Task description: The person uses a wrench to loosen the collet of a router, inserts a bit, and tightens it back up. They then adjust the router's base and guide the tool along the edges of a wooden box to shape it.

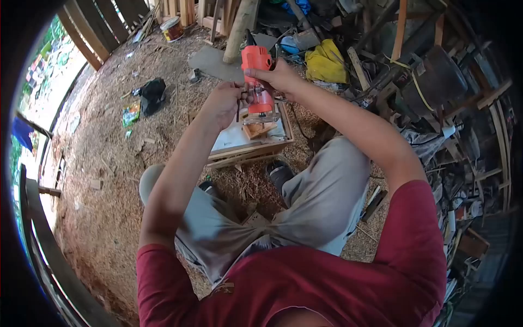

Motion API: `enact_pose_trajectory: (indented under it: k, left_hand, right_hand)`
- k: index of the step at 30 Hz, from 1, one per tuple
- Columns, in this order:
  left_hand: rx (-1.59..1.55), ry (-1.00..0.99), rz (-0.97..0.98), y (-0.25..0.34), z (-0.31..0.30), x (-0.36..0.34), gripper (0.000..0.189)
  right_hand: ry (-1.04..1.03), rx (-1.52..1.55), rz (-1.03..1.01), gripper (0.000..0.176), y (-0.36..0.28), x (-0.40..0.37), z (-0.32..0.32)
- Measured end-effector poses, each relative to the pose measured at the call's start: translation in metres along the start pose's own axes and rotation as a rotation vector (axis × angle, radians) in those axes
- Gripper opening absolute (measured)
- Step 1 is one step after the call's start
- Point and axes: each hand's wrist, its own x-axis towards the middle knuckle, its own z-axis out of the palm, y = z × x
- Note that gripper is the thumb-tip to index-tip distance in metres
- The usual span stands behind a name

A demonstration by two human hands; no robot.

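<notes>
A red trim router [254,56] with a clear base stands upright over a wooden box. My right hand [279,78] grips its body from the right, the thumb across the front. On the other side, my left hand [224,99] has its fingers closed at the metal clamp on the router's lower housing. Just below the base, a small wooden piece [251,132] lies on the box's white top. Whether the router's bit touches that piece is hard to see. The wooden box [248,155] sits on the ground in front of my feet.
Wood shavings [109,163] cover the ground. A black plastic bag [153,92] lies to the left, and a paint can [172,29] stands farther back. Beyond my right arm are a yellow cloth [327,61], piled scrap wood and a dark container [440,79]. A cord runs beside the box.
</notes>
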Motion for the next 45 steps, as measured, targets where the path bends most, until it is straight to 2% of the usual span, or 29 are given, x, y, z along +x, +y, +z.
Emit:
enact_pose_trajectory:
  k: [2,3,5,9,14,17,20,23,24,27,28,31,32,35,39,41,45]
  left_hand:
    - [-0.124,-0.039,0.022,-0.010,0.001,0.000,0.021]
    - [-0.164,0.010,-0.010,-0.010,-0.031,-0.034,0.018]
    - [-0.258,0.083,-0.034,-0.021,-0.041,-0.049,0.014]
    - [-0.135,0.049,-0.055,-0.037,-0.058,-0.062,0.019]
    - [-0.170,0.267,-0.143,-0.055,-0.057,-0.070,0.020]
    - [-0.087,0.336,-0.145,-0.044,-0.048,-0.075,0.019]
    - [-0.127,0.260,-0.069,-0.048,-0.050,-0.058,0.018]
    - [-0.162,0.199,-0.049,-0.055,-0.042,-0.034,0.018]
    - [-0.070,0.228,-0.048,-0.057,-0.036,-0.028,0.020]
    - [0.048,0.154,-0.057,-0.071,-0.027,-0.003,0.025]
    - [0.047,0.121,-0.069,-0.075,-0.026,0.005,0.023]
    - [0.169,0.162,0.008,-0.082,-0.018,0.014,0.019]
    - [0.179,0.163,0.019,-0.084,-0.017,0.016,0.019]
    - [0.222,0.175,0.059,-0.088,-0.020,0.027,0.019]
    - [0.359,0.191,0.124,-0.106,-0.024,0.045,0.023]
    - [0.440,0.202,0.150,-0.113,-0.025,0.047,0.024]
    - [0.482,0.154,0.104,-0.120,-0.027,0.049,0.023]
  right_hand:
    - [-0.061,0.064,0.120,0.047,0.005,0.006,-0.010]
    - [-0.068,0.086,0.138,0.047,0.008,-0.001,0.033]
    - [-0.076,0.091,0.148,0.047,0.018,-0.004,0.048]
    - [0.011,0.074,0.274,0.049,0.043,-0.012,0.074]
    - [0.031,0.094,0.335,0.062,0.067,-0.005,0.081]
    - [0.072,0.178,0.350,0.060,0.059,-0.006,0.083]
    - [0.064,0.224,0.280,0.052,0.049,-0.001,0.071]
    - [-0.004,0.126,0.181,0.045,0.040,0.008,0.040]
    - [0.026,0.066,0.096,0.041,0.035,0.004,0.032]
    - [0.069,0.051,-0.051,0.045,0.035,-0.007,0.012]
    - [0.079,0.000,-0.052,0.058,0.045,-0.001,0.001]
    - [0.038,0.023,-0.138,0.071,0.063,0.007,-0.015]
    - [0.066,-0.081,-0.138,0.074,0.060,0.002,-0.016]
    - [0.117,-0.055,-0.237,0.072,0.073,-0.002,-0.018]
    - [0.174,-0.032,-0.202,0.075,0.084,-0.017,-0.016]
    - [0.140,-0.043,-0.220,0.076,0.090,-0.022,-0.015]
    - [0.147,-0.020,-0.225,0.075,0.096,-0.031,-0.007]
